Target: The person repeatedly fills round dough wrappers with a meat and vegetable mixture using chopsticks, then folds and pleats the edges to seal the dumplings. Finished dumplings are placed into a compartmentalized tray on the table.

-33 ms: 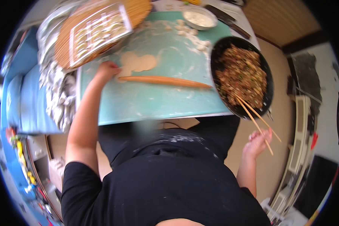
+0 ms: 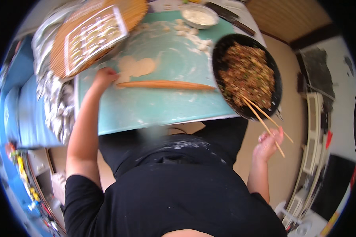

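At the left of the board, my left hand [image 2: 105, 77] is closed, with its fingertips pinched at the edge of the nearest dumpling wrapper [image 2: 124, 76]. More flat, round wrappers [image 2: 145, 67] overlap beside it. A wooden rolling pin [image 2: 166, 84] lies crosswise just below them, touched by neither hand. On the right, my floury right hand [image 2: 268, 143] grips a pair of chopsticks [image 2: 264, 121]. Their tips rest in the chopped filling [image 2: 249, 73], which fills a black pan [image 2: 218, 59] at the board's right edge.
Rows of dumplings lie in a white tray [image 2: 124, 29] on a round woven mat [image 2: 57, 65] at the far left. Small dough pieces [image 2: 192, 31], a bowl of flour [image 2: 199, 16] and a knife [image 2: 229, 15] lie at the back of the floured green board [image 2: 158, 112].
The whole view has shifted slightly, so the table and pan appear a little further left. My left hand stays at the wrappers, and the chopsticks stay in the filling.
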{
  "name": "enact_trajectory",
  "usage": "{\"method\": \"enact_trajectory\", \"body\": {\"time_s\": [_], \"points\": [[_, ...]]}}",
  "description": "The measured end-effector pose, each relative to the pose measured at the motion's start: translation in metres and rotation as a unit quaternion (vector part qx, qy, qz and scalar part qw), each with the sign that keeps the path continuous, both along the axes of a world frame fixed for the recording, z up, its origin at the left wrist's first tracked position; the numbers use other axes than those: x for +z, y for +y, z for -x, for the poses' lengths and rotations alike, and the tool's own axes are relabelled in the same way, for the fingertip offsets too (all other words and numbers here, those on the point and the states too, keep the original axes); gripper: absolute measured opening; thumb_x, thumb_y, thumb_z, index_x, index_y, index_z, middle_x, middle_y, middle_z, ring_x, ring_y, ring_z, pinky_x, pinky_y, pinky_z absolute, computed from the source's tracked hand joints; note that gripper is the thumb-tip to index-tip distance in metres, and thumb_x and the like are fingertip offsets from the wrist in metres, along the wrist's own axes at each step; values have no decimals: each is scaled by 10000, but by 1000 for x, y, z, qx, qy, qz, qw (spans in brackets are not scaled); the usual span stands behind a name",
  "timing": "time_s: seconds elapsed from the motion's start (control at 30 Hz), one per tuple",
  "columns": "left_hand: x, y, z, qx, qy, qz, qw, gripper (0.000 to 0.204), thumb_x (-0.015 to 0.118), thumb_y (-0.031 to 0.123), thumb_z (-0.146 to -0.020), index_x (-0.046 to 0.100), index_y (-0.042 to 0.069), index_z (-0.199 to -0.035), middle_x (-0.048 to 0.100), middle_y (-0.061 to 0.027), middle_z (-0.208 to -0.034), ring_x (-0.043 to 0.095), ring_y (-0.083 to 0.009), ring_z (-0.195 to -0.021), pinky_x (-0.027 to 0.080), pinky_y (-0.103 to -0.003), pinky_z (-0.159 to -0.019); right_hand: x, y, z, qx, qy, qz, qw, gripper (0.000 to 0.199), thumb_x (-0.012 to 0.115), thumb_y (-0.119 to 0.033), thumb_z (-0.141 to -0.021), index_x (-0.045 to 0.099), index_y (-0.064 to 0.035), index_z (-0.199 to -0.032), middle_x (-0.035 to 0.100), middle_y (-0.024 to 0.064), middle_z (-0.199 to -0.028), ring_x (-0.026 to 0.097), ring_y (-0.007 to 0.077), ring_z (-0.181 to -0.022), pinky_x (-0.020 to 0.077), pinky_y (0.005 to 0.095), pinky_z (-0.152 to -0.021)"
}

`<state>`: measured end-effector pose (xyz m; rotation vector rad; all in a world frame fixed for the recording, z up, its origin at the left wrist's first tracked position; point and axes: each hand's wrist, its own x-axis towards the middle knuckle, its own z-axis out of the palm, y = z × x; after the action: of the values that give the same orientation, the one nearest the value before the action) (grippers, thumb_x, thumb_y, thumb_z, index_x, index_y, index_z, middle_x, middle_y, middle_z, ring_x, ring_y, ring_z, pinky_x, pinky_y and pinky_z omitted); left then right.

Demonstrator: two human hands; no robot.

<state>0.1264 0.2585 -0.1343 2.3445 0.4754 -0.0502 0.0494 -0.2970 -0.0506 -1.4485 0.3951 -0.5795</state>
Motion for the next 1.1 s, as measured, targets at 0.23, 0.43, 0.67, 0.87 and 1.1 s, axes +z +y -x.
{"method": "enact_trajectory", "body": {"time_s": [0.23,0.43,0.67,0.87,1.1], "points": [[1,-5,7,-19,-17,-14,1000,296,699,116,-674,587,-19,-913,613,-90,-770,573,-166,-700,463,-291,-645,1,-7,-14,42,62,-43,996,239,593,-224,-860,431,-73,-951,452,0,-672,407,59,-473,315,184,-392],[16,-14,6,-34,-2,4,999,166,675,73,-710,555,3,-801,592,-49,-730,532,-118,-653,429,-244,-602,6,-12,-14,-15,157,-145,977,278,607,-365,-839,455,-136,-876,444,-23,-646,439,72,-501,315,206,-407],[63,-69,39,30,-244,188,951,108,605,58,-832,579,3,-921,625,-69,-910,574,-96,-799,443,-204,-739,6,-17,-21,-30,80,-86,993,278,583,-302,-864,520,-54,-972,459,-7,-678,430,67,-532,324,198,-443],[80,-134,66,79,-174,698,690,253,495,134,-902,516,12,-1123,597,-112,-1084,586,-204,-989,487,-346,-839,15,-11,-68,154,-10,185,970,176,549,-179,-884,597,-12,-914,531,15,-718,450,59,-538,361,182,-479],[87,-191,81,70,-81,903,416,300,461,138,-912,462,51,-1199,469,-140,-1276,492,-269,-1146,454,-439,-920,64,-3,-98,268,61,180,945,175,528,-156,-873,603,1,-882,574,39,-811,566,85,-642,464,217,-573]]}}
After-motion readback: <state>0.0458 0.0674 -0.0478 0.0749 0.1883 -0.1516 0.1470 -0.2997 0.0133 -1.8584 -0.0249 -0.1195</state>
